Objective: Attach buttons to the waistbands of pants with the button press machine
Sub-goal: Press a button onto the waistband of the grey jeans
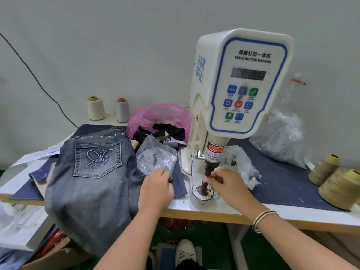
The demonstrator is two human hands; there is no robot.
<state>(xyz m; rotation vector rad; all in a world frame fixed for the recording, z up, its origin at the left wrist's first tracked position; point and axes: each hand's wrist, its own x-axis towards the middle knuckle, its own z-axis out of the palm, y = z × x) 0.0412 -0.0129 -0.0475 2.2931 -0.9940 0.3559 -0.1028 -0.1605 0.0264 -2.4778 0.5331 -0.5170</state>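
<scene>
A pale wall is standing behind a white surface (220,210) that is carrying a dark blue cloth (282,184). The button machine (241,82) is rising at about one o'clock from the middle, its black plunger (211,162) pointing down at the round base (201,193) near the front edge. The right hand (229,184) is reaching in from four o'clock, its fingertips pressed together in a pinching grip right at the plunger's lower tip; what small piece they are holding cannot be told. The left hand (156,189) is lying at nine o'clock of the base, fingers curled down onto the edge of a clear plastic bag (155,158), though whether the grip is closing on it cannot be told. The jeans (91,178) are lying at the left, back pocket up, legs hanging over the front edge. Thread cones (339,187) are sitting at the far right, two more spools (108,109) at eleven o'clock, beside a pink bag (161,114).
</scene>
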